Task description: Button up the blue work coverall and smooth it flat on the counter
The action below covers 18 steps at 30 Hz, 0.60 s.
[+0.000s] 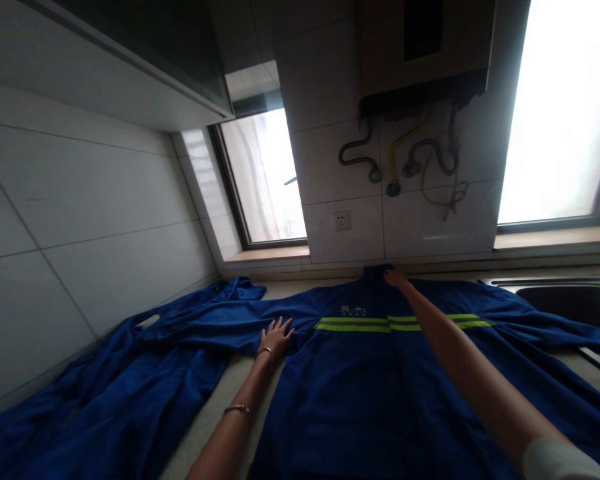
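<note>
A blue work jacket (350,387) with yellow-green stripes and a small white print on the chest lies spread front up on the counter. Its collar points to the back wall and its sleeves stretch to both sides. My left hand (277,338) rests flat on the sleeve at the left, near the armpit, with the fingers spread. Reaching up over the chest, my right hand (395,277) is at the collar (375,273), its fingers closed on the collar's edge. The fingertips there are small and dark.
More blue clothing (130,393) lies crumpled along the left wall. A sink (570,303) is at the right, with the right sleeve reaching past its front. A water heater (425,47) with hoses hangs above a wall socket (342,221). Two windows stand behind the counter (205,413).
</note>
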{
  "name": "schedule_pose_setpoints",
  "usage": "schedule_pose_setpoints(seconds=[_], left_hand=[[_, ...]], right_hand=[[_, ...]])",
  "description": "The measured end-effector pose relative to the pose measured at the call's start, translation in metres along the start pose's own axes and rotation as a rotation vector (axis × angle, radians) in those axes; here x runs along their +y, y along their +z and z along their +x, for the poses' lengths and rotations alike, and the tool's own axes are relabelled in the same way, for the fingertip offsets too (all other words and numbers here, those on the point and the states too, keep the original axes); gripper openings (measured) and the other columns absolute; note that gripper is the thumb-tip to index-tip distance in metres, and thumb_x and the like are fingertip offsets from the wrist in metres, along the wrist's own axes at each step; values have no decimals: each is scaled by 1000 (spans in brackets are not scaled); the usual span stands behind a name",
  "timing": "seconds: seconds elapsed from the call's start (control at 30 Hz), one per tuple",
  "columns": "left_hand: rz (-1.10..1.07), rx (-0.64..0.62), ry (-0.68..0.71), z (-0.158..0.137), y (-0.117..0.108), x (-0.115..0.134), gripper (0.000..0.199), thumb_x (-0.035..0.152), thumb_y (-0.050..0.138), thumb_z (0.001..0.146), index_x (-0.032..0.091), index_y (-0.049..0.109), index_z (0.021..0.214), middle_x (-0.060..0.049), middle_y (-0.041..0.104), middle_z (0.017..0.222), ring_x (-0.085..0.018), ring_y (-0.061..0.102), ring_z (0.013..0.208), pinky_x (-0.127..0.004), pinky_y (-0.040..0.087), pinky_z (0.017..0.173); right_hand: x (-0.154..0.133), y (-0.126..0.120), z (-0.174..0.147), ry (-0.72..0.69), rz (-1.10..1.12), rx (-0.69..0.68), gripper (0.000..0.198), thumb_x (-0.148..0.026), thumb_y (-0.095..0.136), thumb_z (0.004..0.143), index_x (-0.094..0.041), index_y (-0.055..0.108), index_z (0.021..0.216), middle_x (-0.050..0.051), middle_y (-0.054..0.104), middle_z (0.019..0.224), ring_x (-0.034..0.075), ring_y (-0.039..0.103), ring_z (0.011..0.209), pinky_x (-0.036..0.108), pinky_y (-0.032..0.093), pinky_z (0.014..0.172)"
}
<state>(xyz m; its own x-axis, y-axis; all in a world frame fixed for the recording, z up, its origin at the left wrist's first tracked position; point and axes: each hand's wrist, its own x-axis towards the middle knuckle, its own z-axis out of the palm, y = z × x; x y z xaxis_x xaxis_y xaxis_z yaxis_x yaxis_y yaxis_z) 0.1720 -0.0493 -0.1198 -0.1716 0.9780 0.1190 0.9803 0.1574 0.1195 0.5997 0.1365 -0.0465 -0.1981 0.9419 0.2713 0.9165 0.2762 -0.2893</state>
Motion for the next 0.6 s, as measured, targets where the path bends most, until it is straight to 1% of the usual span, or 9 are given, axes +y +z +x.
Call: schedule_pose_setpoints(seconds=[0.07,0.13,0.2,0.3,0.37,0.4,0.5,0.57,0.6], left_hand=[[-9,1,-4,1,1,-1,52,54,29,87,38,34,136,-1,25,147,-28,20,134,-54,17,103],[-14,6,-6,1,1,-1,51,53,30,87,38,35,135,-1,26,147,-28,20,134,-54,17,103],[-12,15,-8,1,1,0,50,52,31,87,38,37,135,-2,27,146,-28,21,134,-54,18,103],[0,20,-21,-2,0,2,48,48,33,88,36,39,134,-2,30,145,-28,22,133,-54,19,103],[12,37,-29,-3,-3,4,47,46,35,87,35,41,132,-3,33,144,-29,25,132,-53,21,102],[22,53,-30,-4,-5,6,45,44,36,87,33,45,130,-4,37,141,-29,29,130,-52,22,102],[36,116,-8,-2,-16,20,35,27,44,84,24,59,116,-6,55,124,-25,45,116,-41,31,99],[-20,185,50,1,-26,40,32,15,46,79,19,64,104,-7,62,110,-20,51,105,-32,37,94],[-73,233,88,3,-31,53,31,12,45,78,17,66,100,-7,64,105,-19,53,101,-29,38,92]], right_hand=[[1,-1,0,48,37,45,38,-40,47,89,-16,53,117,10,54,120,21,51,108,45,39,94],[2,-3,-2,90,77,116,37,-35,41,91,-12,56,116,14,57,118,25,52,110,44,37,95],[4,-6,-7,112,118,206,41,-32,35,92,-9,58,117,18,58,118,28,50,113,41,36,96],[11,-13,-22,113,174,321,45,-36,33,90,-12,60,117,14,60,116,28,54,110,37,39,93],[18,-17,-37,94,219,385,46,-41,34,88,-15,65,110,12,64,110,28,58,102,36,43,87],[22,-19,-46,75,252,431,45,-43,36,87,-16,67,107,10,66,107,27,60,99,36,44,85],[34,-21,-74,8,350,567,40,-45,44,83,-21,70,100,6,67,103,26,62,96,35,46,85],[39,-19,-93,-14,372,595,36,-41,47,81,-22,70,100,5,67,104,25,60,101,35,45,89],[41,-17,-101,-17,378,594,35,-39,48,80,-22,70,101,5,67,105,24,59,103,34,44,91]])
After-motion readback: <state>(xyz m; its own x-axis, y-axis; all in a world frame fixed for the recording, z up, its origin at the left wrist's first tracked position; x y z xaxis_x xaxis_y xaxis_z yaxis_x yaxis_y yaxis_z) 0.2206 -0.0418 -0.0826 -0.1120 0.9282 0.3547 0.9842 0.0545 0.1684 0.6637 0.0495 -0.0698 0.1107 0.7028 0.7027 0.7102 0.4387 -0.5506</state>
